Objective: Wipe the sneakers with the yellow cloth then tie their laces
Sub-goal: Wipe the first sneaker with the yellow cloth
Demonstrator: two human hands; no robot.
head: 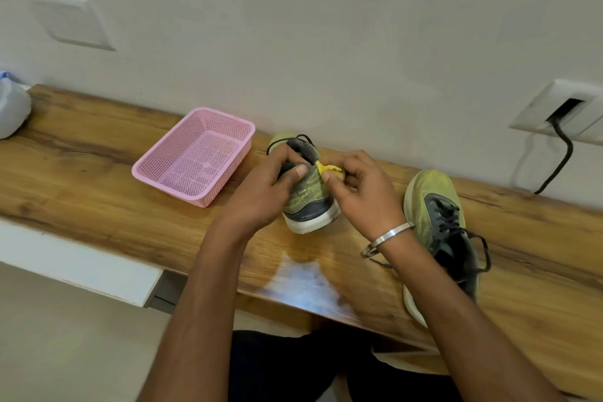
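Observation:
A green and dark grey sneaker (308, 197) with a white sole stands on the wooden shelf (98, 173), heel toward me. My left hand (264, 188) grips its left side near the collar, thumb on the upper. My right hand (359, 189) pinches the bunched yellow cloth (329, 170) against the sneaker's right side. Black laces loop loose over its toe end. The second green sneaker (437, 225) lies to the right, partly behind my right forearm, its black laces loose.
An empty pink mesh basket (195, 157) sits left of the sneaker. A white bag (11, 104) lies at the shelf's far left end. A wall socket (564, 111) with a black cable is at the right. The wall runs close behind.

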